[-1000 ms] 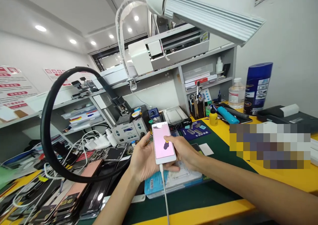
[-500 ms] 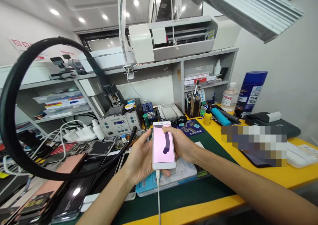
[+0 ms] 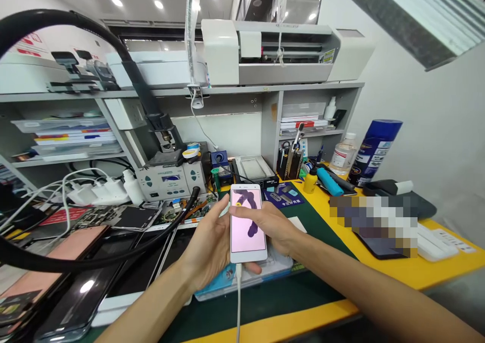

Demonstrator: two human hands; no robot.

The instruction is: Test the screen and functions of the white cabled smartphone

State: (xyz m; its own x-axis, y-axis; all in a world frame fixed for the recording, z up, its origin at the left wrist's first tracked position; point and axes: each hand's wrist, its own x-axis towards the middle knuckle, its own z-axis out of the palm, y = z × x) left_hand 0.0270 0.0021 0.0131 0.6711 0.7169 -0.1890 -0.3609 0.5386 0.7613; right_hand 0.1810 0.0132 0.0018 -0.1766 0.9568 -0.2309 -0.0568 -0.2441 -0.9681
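A white smartphone (image 3: 246, 244) stands tilted toward me in both hands, its pink screen marked with a dark purple drawn trail. My left hand (image 3: 207, 244) is closed around its left side and back, with a fingertip showing below the phone. On the other side, my right hand (image 3: 278, 227) grips the right edge, its thumb lying across the screen near the left border. The fingers behind the phone are hidden. A white cable (image 3: 238, 302) hangs from the phone's bottom end. Under the hands lies a blue-and-white packet (image 3: 223, 285) on the green mat (image 3: 215, 317).
Several phones, one with a pink back (image 3: 71, 254), lie at the left under a thick black hose (image 3: 113, 259). A rework station (image 3: 170, 181) stands behind. At the right are a yellow bottle (image 3: 310, 182), a blue spray can (image 3: 375, 153) and a clear bottle (image 3: 344, 156).
My right thumb has moved left and down over the screen. The purple trail has grown, now with another branch at the upper left. The camera view has shifted slightly.
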